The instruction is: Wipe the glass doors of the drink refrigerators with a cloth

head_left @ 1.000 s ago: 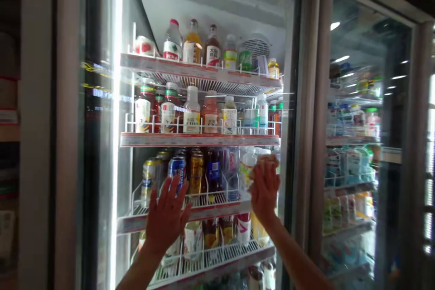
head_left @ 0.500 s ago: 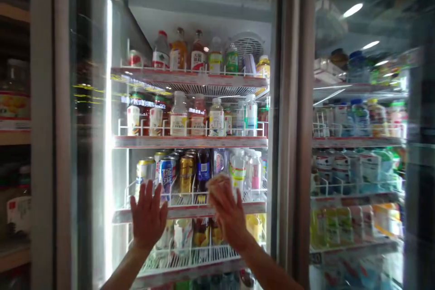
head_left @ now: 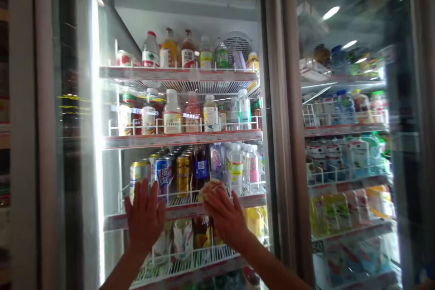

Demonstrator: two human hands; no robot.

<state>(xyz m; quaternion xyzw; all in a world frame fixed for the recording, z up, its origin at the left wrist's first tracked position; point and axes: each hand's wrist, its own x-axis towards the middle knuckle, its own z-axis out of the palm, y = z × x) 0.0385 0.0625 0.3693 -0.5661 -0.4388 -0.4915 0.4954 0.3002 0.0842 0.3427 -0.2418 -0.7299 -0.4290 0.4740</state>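
Wiping the glass door (head_left: 190, 4) seems in hand: the right hand (head_left: 228, 219) bunched on a cloth (head_left: 212, 186), the left hand (head_left: 145, 218) fingers-spread left of that grip, the next stroke calling for even pressure.

cloth (head_left: 213, 186) (in right hand (head_left: 227, 218)) before drinks shelf (head_left: 183, 211)

I counted one cloth (head_left: 213, 186), two hands (head_left: 227, 218), one of them on it, one light strip (head_left: 97, 145) left of it, one round grille (head_left: 239, 43) above, two shelf edges (head_left: 183, 139) straight above, two below.
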